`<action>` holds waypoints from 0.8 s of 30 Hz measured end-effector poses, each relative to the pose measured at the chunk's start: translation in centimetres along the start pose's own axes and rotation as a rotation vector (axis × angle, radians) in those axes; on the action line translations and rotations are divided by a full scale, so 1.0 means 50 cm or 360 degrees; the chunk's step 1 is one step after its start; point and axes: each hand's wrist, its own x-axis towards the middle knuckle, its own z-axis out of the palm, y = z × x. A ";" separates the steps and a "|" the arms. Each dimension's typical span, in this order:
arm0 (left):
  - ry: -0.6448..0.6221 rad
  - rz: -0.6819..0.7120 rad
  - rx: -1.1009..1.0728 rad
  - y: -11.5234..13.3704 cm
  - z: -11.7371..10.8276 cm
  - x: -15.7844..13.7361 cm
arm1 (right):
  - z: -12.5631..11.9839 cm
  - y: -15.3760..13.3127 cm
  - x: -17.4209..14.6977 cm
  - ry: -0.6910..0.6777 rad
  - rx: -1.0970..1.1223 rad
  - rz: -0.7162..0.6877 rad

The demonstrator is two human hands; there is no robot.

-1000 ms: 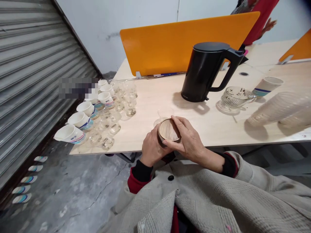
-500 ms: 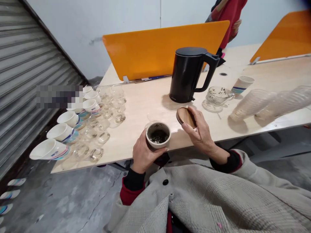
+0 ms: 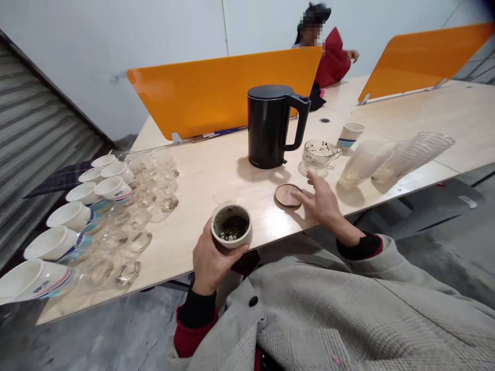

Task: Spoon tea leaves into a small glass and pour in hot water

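Observation:
My left hand [image 3: 216, 257] is wrapped round a pale ceramic cup [image 3: 246, 238] at the table's front edge. Dark wet tea leaves [image 3: 234, 226] lie inside the cup. To its right, a round wooden lid [image 3: 288, 196] lies flat on the table. My right hand [image 3: 322, 202] is just right of the lid with fingers apart; its thumb reaches over the lid's edge, and I cannot tell if it touches. A glass bowl [image 3: 319, 154] with dark leaf bits inside is just beyond my right fingertips. Behind the lid stands a black electric kettle [image 3: 268, 129].
Paper cups [image 3: 73, 219] and clear plastic cups [image 3: 141, 242] stand in rows at the left. Stacked clear cups [image 3: 363, 165] and another paper cup [image 3: 350, 136] are at the right. An orange divider [image 3: 216, 95] runs behind the kettle; a person [image 3: 313, 26] holds red cloth beyond it.
My right hand has put the wooden lid down on the table and let go of it. My left hand still holds the cup. The whole view has shifted to the right.

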 end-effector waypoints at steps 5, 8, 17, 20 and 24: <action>-0.0008 -0.0026 0.0022 0.003 -0.001 0.001 | -0.043 0.025 0.062 0.0334 0.0609 0.0391; 0.0004 -0.0015 0.0019 0.003 0.000 0.001 | -0.037 0.038 0.094 0.0312 0.0859 0.0464; 0.0054 0.0054 0.0017 -0.007 0.011 -0.005 | -0.002 0.077 0.193 0.0444 0.0877 0.0641; 0.0027 0.0051 -0.0013 -0.004 0.011 -0.007 | -0.004 0.067 0.214 0.0445 0.0895 0.0610; 0.0014 0.0074 -0.0054 0.002 0.009 -0.007 | -0.020 0.024 0.212 0.0564 0.0931 0.0728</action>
